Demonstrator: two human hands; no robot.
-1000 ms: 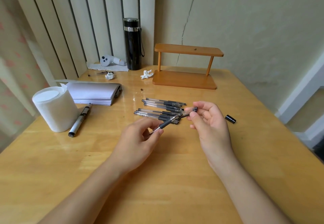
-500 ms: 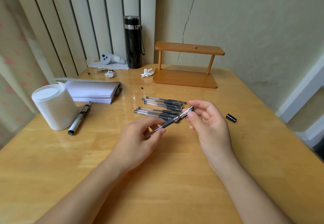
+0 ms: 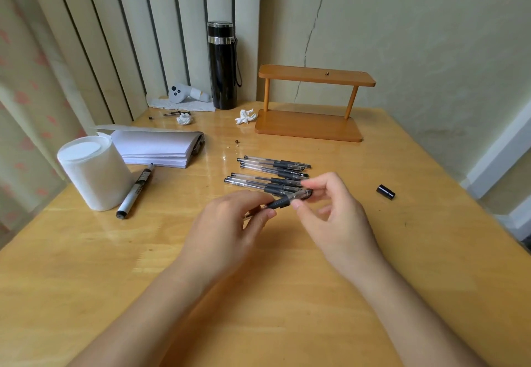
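Note:
Over the middle of the wooden table (image 3: pixel 402 266) I hold one clear gel pen with a black grip (image 3: pixel 283 202) between both hands. My left hand (image 3: pixel 230 231) pinches its lower, tip end, which the fingers mostly hide. My right hand (image 3: pixel 330 211) pinches the upper clear end between thumb and forefinger. Just behind the hands lie several more such pens (image 3: pixel 273 172) in two loose rows. A small black cap (image 3: pixel 385 192) lies alone to the right.
At the left stand a white roll (image 3: pixel 94 172), a marker (image 3: pixel 135 192) and a stack of white paper (image 3: pixel 158 148). Along the back are a black flask (image 3: pixel 221 64), a wooden shelf stand (image 3: pixel 311 102), crumpled tissues (image 3: pixel 245 116) and a small white device (image 3: pixel 186 95).
My right hand has slid along the pen toward my left hand, so less of the barrel shows between them. The pen has tilted flatter and moved slightly nearer.

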